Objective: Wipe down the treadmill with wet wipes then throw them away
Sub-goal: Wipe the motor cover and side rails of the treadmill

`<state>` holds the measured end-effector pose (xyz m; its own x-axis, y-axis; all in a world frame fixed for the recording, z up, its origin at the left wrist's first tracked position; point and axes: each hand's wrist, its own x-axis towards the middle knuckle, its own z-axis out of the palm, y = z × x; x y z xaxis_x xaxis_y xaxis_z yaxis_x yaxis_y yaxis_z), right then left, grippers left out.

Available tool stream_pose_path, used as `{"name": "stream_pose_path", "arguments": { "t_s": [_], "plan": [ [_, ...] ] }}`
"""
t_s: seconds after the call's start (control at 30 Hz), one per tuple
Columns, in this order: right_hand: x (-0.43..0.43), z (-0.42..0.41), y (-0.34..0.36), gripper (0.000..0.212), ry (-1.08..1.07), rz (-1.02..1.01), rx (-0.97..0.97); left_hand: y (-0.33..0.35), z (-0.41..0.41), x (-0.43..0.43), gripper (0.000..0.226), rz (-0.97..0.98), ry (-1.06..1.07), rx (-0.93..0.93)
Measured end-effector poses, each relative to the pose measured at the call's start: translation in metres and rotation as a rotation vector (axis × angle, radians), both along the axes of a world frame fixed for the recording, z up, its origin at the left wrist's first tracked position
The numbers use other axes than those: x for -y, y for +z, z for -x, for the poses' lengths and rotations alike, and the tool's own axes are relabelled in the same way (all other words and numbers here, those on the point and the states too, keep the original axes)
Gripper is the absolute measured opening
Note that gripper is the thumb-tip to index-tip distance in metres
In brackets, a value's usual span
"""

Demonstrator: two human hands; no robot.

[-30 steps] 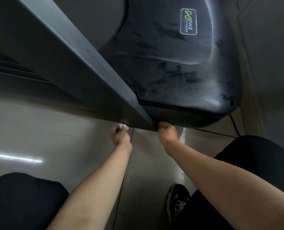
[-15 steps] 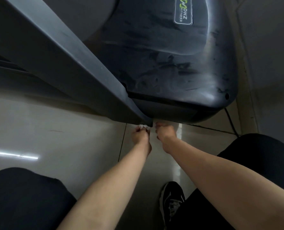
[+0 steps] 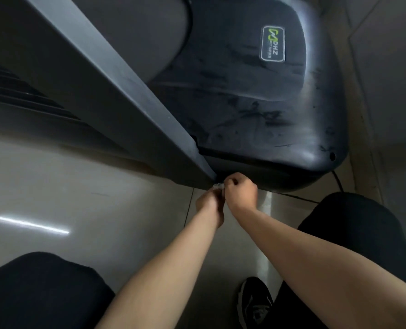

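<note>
Head view: left hand [image 3: 209, 203], gripping the wipe [image 3: 218, 185], has slid over against the curled right hand [image 3: 241, 193] beneath the treadmill [image 3: 244, 91]; what the right hand holds cannot be told.

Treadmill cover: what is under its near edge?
Tiled floor, a black cable, and the left hand and right hand together at a white wipe. The underside itself is in shadow.

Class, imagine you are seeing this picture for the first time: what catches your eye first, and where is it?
The dark treadmill hood fills the upper right, streaked with smudges and bearing a green-and-white logo near its top. Just below its front edge, at centre, the left hand holds a small white wipe, with the right hand close against it. A bright light streak lies on the glossy floor at lower left.
</note>
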<state>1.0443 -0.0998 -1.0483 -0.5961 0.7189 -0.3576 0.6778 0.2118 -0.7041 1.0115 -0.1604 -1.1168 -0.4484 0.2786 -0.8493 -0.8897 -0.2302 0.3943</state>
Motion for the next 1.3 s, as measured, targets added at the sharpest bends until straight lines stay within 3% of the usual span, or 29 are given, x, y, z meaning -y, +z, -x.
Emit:
{"name": "stream_pose_path", "arguments": {
  "t_s": [0.13,0.23,0.3,0.47,0.63,0.8,0.93,1.0,1.17,1.3],
  "plan": [
    [0.015,0.007,0.017,0.020,-0.003,0.023,0.019,0.013,0.010,0.018,0.014,0.029,0.077,-0.081],
    [0.035,0.013,0.022,0.021,0.027,0.069,0.045,0.018,0.027,0.039,0.037,-0.014,0.299,-0.122],
    [0.054,0.018,0.020,0.020,0.094,0.123,0.029,0.024,0.041,0.063,0.032,0.028,0.377,-0.186],
    [0.108,0.042,0.024,0.022,0.263,0.362,-0.046,0.042,0.069,0.128,0.018,0.260,0.367,-0.431],
    [0.159,0.085,0.038,0.020,0.449,0.513,-0.022,0.076,0.095,0.199,0.043,0.402,0.349,-0.526],
    [0.218,0.130,0.069,0.036,0.656,0.598,-0.026,0.107,0.108,0.266,0.007,0.694,0.245,-0.580],
    [0.258,0.144,0.090,0.029,0.791,0.551,-0.026,0.131,0.106,0.308,0.014,0.863,0.285,-0.597],
    [0.270,0.147,0.102,0.017,0.843,0.516,-0.053,0.145,0.099,0.322,0.017,0.877,0.319,-0.586],
    [0.284,0.148,0.123,0.011,0.890,0.507,-0.131,0.177,0.077,0.344,0.022,0.882,0.465,-0.605],
    [0.294,0.143,0.135,0.004,0.949,0.497,-0.190,0.193,0.060,0.352,0.008,0.797,0.594,-0.610]
  ]
}}
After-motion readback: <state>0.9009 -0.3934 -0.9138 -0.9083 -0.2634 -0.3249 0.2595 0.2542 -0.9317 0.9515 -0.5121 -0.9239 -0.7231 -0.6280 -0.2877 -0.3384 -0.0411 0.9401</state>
